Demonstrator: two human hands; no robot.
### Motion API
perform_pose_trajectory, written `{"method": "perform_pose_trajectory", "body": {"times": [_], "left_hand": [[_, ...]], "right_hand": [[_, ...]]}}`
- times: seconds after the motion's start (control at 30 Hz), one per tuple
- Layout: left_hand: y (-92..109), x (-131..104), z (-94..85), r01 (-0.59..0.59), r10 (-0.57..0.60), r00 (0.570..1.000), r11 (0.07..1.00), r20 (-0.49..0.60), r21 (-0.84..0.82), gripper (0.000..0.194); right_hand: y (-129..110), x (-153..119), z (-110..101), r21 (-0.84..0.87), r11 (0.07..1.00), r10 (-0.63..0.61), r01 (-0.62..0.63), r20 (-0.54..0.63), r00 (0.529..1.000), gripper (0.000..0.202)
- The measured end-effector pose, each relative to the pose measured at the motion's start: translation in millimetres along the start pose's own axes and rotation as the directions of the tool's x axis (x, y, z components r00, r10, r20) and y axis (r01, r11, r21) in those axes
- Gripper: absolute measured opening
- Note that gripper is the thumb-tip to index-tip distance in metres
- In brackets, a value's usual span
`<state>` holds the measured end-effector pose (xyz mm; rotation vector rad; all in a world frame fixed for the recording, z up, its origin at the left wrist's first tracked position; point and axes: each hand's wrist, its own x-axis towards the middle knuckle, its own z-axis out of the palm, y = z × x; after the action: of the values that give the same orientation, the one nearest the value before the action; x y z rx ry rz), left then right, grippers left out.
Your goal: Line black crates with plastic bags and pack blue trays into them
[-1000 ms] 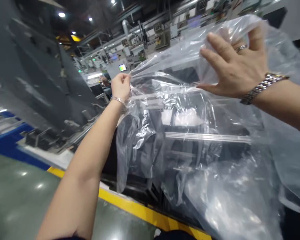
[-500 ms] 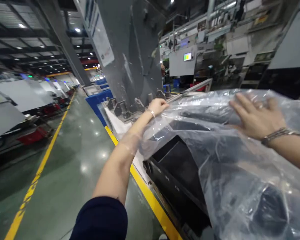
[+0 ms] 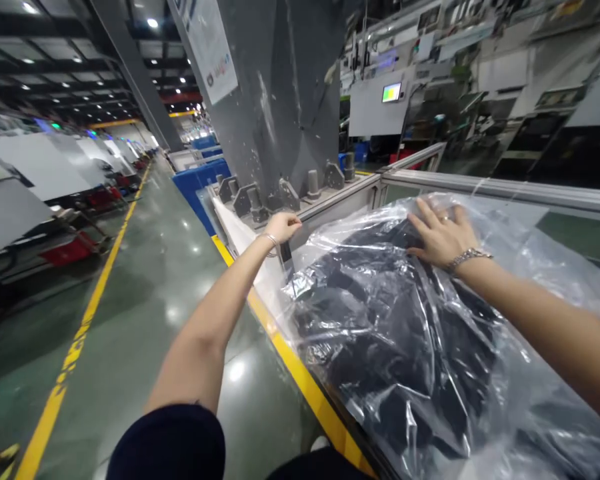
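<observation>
A large clear bag [image 3: 420, 347] lies over a stack of black trays [image 3: 380, 313], which sit inside a grey metal frame [image 3: 480, 183]. The trays show dark through the thin, wrinkled, shiny plastic. The left hand [image 3: 281, 228] is at the near left corner of the bag and is closed on its edge, pulling it down beside the stack. The right hand [image 3: 443, 233] lies flat on top of the bag, fingers spread and apart, pressing the film on the trays.

A second ago both hands held the bag up in the air, open and stretched; half a second ago it was coming down over the stack. Now it covers the trays and the hands are lower.

Behind the left hand a grey steel column [image 3: 285, 100] stands on a bolted base. The green floor [image 3: 145, 320] is glossy, with a yellow line [image 3: 300, 380] along the frame.
</observation>
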<state>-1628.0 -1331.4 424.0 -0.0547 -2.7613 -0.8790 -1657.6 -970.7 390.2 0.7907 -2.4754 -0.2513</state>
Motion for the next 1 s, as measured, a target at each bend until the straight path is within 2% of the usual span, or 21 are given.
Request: {"method": "perform_pose_trajectory", "body": {"times": [0.13,0.23,0.33,0.4,0.43,0.47,0.53,0.57,0.6,0.63,0.67,0.7,0.77,0.83,0.87,0.9,0.93,1.0], "left_hand": [[-3.0,-7.2,-14.4,0.017,-0.017,0.999,1.0,0.036,-0.007,0.01],[13.8,-21.9,-20.6,-0.04,0.041,0.999,0.998,0.026,-0.052,0.01],[45.2,-61.5,-23.5,-0.131,0.14,0.989,0.973,0.035,-0.187,0.011],[63.6,-102.6,-24.2,-0.174,0.225,0.965,0.934,0.136,-0.312,0.014],[69.1,-125.7,-23.3,-0.174,0.277,0.928,0.913,0.248,-0.369,0.016],[71.3,-149.3,-21.0,-0.149,0.319,0.872,0.895,0.371,-0.42,0.019],[65.4,-193.7,-11.2,-0.033,0.309,0.766,0.895,0.563,-0.446,0.026],[58.1,-212.8,-3.9,0.069,0.266,0.716,0.893,0.645,-0.445,0.028],[49.0,-228.9,4.4,0.222,0.182,0.663,0.878,0.726,-0.424,0.031],[38.9,-241.5,12.7,0.347,0.094,0.643,0.849,0.76,-0.399,0.034],[28.7,-250.4,20.4,0.431,0.021,0.645,0.815,0.764,-0.386,0.035],[19.1,-255.8,26.8,0.496,-0.056,0.67,0.776,0.74,-0.39,0.036],[2.9,-256.5,34.5,0.538,-0.191,0.764,0.716,0.617,-0.444,0.037],[-10.2,-246.2,36.3,0.487,-0.304,0.864,0.704,0.402,-0.516,0.033],[-16.4,-237.8,36.0,0.443,-0.352,0.896,0.715,0.269,-0.541,0.03],[-22.4,-227.7,35.7,0.406,-0.398,0.906,0.728,0.141,-0.553,0.028],[-28.2,-216.5,35.7,0.382,-0.438,0.898,0.738,0.035,-0.556,0.027],[-38.0,-191.7,36.9,0.37,-0.495,0.865,0.74,-0.083,-0.562,0.028]], "right_hand": [[-4.3,1.6,-7.1,0.043,0.999,0.023,-0.024,0.044,0.999,0.063],[-8.5,2.8,-15.8,0.046,0.998,0.049,-0.054,0.093,0.994,0.064],[-11.9,1.3,-20.8,0.037,0.997,0.061,-0.065,0.103,0.993,0.067],[-13.3,-1.3,-21.8,0.029,0.998,0.057,-0.059,0.079,0.995,0.065],[-14.0,-3.0,-22.0,0.026,0.998,0.053,-0.054,0.061,0.997,0.062],[-14.6,-4.8,-22.2,0.024,0.999,0.045,-0.046,0.043,0.998,0.06],[-16.5,-8.2,-23.1,0.014,0.999,0.033,-0.033,0.001,0.999,0.057],[-17.9,-9.8,-23.8,0.008,1.0,0.028,-0.028,-0.022,0.999,0.056],[-19.6,-11.3,-24.7,0.001,1.0,0.025,-0.025,-0.049,0.998,0.055],[-21.6,-12.6,-25.8,-0.005,1.0,0.024,-0.025,-0.079,0.997,0.053],[-23.8,-13.7,-26.9,-0.01,1.0,0.023,-0.024,-0.112,0.993,0.052],[-26.1,-14.9,-28.0,-0.013,1.0,0.02,-0.023,-0.15,0.989,0.051],[-30.2,-17.0,-29.8,-0.021,1.0,-0.003,-0.002,-0.23,0.973,0.051],[-32.9,-19.0,-30.4,-0.041,0.999,-0.037,0.025,-0.308,0.951,0.05],[-33.7,-19.9,-30.2,-0.052,0.998,-0.048,0.032,-0.339,0.939,0.049],[-34.1,-20.8,-29.9,-0.061,0.997,-0.057,0.037,-0.368,0.928,0.049],[-34.2,-21.8,-29.5,-0.069,0.997,-0.067,0.043,-0.4,0.914,0.048],[-34.0,-24.2,-29.4,-0.073,0.995,-0.088,0.062,-0.449,0.889,0.047]]}}
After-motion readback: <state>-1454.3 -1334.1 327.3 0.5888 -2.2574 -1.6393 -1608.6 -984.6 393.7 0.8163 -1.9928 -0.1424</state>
